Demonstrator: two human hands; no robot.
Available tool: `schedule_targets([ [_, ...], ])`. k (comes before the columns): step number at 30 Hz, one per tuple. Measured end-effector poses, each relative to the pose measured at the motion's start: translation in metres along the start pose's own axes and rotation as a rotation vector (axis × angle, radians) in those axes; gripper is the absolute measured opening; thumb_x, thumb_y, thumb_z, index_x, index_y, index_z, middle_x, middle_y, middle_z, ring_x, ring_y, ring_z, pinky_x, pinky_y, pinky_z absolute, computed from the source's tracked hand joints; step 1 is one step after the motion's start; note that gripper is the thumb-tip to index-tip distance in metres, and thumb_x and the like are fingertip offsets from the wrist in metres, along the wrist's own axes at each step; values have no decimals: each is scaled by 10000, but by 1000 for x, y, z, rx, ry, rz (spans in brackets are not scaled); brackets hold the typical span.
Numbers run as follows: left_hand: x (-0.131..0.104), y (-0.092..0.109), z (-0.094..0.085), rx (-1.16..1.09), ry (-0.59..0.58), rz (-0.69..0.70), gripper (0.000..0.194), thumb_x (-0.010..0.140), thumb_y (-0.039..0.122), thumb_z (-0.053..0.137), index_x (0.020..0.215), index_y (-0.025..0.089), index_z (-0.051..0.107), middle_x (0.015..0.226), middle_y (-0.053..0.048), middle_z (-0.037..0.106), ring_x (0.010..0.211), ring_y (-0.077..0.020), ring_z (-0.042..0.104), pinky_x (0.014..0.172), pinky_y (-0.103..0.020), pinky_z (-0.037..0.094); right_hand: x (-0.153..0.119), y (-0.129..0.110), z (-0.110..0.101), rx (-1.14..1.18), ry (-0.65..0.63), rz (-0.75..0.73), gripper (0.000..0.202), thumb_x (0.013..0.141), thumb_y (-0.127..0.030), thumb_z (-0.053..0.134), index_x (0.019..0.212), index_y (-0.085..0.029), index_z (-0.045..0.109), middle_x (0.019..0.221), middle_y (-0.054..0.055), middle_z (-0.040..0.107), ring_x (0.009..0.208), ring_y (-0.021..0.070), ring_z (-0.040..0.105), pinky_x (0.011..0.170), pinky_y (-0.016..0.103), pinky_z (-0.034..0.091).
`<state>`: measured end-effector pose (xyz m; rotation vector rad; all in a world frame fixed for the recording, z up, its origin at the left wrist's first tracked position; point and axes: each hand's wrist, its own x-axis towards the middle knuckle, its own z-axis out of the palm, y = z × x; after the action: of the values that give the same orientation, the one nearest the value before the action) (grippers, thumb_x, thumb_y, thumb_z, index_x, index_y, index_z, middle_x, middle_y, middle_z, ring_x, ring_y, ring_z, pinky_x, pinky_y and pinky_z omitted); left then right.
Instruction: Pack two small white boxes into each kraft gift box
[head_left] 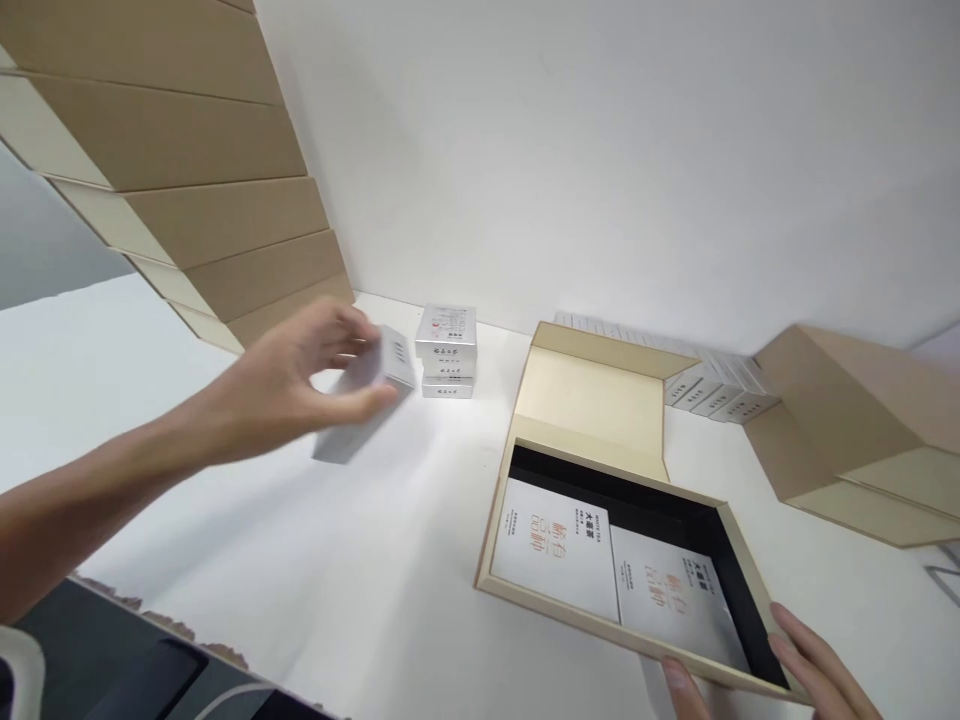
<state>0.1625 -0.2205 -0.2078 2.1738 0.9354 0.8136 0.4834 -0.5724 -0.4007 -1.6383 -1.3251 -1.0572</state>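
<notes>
My left hand point(322, 380) grips a small silver-white box point(366, 385) between thumb and fingers, above the white table, slightly blurred. At the right, an open beige gift box point(589, 615) lies with its lid folded back. Inside its black interior, two white tea boxes point(555, 545) with orange characters sit side by side along the near edge. My right hand point(795, 665) holds the near right corner of the beige gift box, partly cut off by the frame's bottom edge.
Stacked beige boxes point(172, 140) rise at the left. A short stack of silver boxes point(448, 350) stands by the wall. Rows of silver boxes point(720, 385) and more beige boxes point(862, 430) are at the right. The table's ragged edge point(161, 625) is at the lower left.
</notes>
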Motion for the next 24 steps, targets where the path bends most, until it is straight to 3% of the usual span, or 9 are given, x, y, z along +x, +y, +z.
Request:
schedule_targets([
  [2, 0, 40, 31, 63, -115, 66, 525, 679, 572, 822, 1050, 293, 575, 1138, -22, 713, 1096, -271, 677, 904, -385, 578, 2, -7, -4, 26, 8, -34, 411, 573, -234, 961, 674, -207, 563, 1040, 120, 684, 956, 328, 709, 633, 384, 518],
  [4, 2, 78, 70, 94, -382, 105, 582, 670, 635, 810, 1066, 281, 572, 1049, -42, 714, 921, -251, 693, 714, -340, 571, 7, -20, -9, 49, -30, 13, 453, 586, -187, 956, 696, -209, 517, 1228, 155, 634, 1037, 352, 696, 657, 412, 557],
  [8, 1, 141, 150, 151, -880, 352, 466, 785, 564, 748, 1022, 203, 573, 925, -69, 677, 798, -238, 643, 567, -305, 484, 25, -55, -11, 88, -165, 204, 514, 731, -183, 876, 1121, -201, 542, 1412, 201, 460, 1245, 405, 594, 845, 578, 603],
  [11, -2, 172, 187, 19, -892, 582, 449, 824, 527, 744, 1021, 166, 562, 1016, -103, 670, 975, -273, 631, 718, -349, 536, 37, -76, -6, 53, -61, 344, 583, 818, -213, 797, 1298, -257, 469, 1365, 153, 468, 1247, 387, 581, 942, 649, 548],
  [13, -3, 181, 193, -117, -746, 689, 394, 869, 497, 724, 1016, 172, 558, 1055, -97, 664, 992, -258, 624, 765, -359, 540, 42, -83, -6, 4, 47, 390, 588, 840, -196, 762, 1337, -287, 461, 1336, 130, 477, 1242, 382, 580, 978, 655, 514],
  [15, -3, 179, 187, -230, -577, 715, 279, 912, 423, 691, 981, 191, 553, 1019, -60, 663, 923, -213, 624, 741, -336, 530, 48, -82, -15, 6, 37, 357, 619, 828, -175, 764, 1356, -291, 463, 1311, 124, 504, 1217, 370, 593, 950, 606, 522],
  [19, -2, 146, 157, -259, -337, 613, 120, 938, 315, 624, 918, 219, 554, 988, -8, 679, 884, -169, 627, 780, -313, 508, 75, -65, -45, 124, -286, 270, 525, 896, -246, 694, 1368, -260, 464, 1372, 140, 527, 1277, 313, 538, 960, 491, 517],
  [21, -4, 127, 143, -105, -447, 440, 189, 931, 415, 613, 913, 231, 570, 951, -9, 685, 807, -178, 629, 707, -316, 495, 101, -58, -52, 167, -557, 237, 458, 957, -348, 632, 1380, -295, 465, 1461, 109, 474, 1343, 277, 465, 992, 445, 515],
  [24, -9, 109, 130, 203, -770, 255, 410, 830, 602, 667, 988, 232, 588, 969, -39, 683, 754, -216, 626, 599, -313, 456, 144, -54, -42, 203, -1072, 189, 457, 965, -538, 607, 1378, -388, 484, 1540, 34, 400, 1418, 283, 363, 1019, 442, 507],
])
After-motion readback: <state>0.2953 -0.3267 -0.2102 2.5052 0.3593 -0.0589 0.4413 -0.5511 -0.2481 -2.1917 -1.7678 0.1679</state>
